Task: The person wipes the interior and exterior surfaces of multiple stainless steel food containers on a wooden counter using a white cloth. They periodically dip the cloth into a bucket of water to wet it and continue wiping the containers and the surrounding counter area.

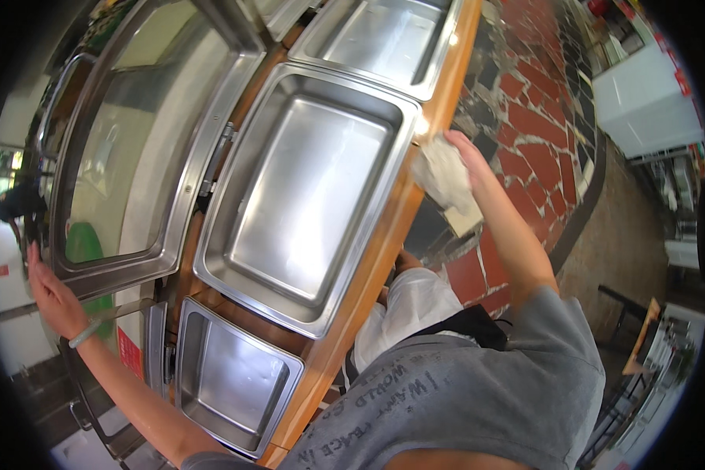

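Note:
My right hand grips a pale wiping cloth, bunched and slightly blurred, beside the wooden edge of the counter. Left of it sits a rectangular stainless steel food pan, bare inside and shiny. A metal-framed glass lid stands raised on hinges behind this pan. My left hand, with a pale bangle at the wrist, is at the outer lower corner of that lid's frame. Whether its fingers grip the frame or only rest near it I cannot tell.
A smaller steel pan and another large pan flank the middle one. The counter's wooden rim runs along my front. Beyond lies a red and black stone floor. Past the lid, a person bends over at far left.

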Tool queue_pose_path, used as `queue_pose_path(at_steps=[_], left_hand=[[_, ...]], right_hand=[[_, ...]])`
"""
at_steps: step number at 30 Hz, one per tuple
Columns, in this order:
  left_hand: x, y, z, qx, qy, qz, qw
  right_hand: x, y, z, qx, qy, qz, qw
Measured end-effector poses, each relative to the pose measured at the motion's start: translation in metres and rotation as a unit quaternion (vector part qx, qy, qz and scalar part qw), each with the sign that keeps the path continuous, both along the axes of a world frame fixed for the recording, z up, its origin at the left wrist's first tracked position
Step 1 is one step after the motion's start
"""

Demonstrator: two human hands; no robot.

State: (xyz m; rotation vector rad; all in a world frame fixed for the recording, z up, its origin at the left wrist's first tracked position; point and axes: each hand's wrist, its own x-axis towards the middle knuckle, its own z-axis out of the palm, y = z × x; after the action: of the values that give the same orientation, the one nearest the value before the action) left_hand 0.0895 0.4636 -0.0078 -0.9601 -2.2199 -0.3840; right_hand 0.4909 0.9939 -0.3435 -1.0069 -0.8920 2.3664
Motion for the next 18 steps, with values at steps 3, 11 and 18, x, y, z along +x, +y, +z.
queue_pose_path(at_steps=[3, 11, 18], left_hand=[[0.01, 0.013, -0.001, -0.015, 0.223, 0.035, 0.974], [0.144, 0.074, -0.098, 0.025, 0.127, -0.107, 0.986], [0.254, 0.169, -0.209, -0.05, -0.232, -0.123, 0.964]], right_hand=[[-0.002, 0.001, -0.094, 0.558, -0.256, -0.017, 0.789], [0.008, -0.215, -0.105, 0.677, -0.114, 0.225, 0.691], [0.001, -0.206, -0.099, 0.667, -0.004, 0.452, 0.592]])
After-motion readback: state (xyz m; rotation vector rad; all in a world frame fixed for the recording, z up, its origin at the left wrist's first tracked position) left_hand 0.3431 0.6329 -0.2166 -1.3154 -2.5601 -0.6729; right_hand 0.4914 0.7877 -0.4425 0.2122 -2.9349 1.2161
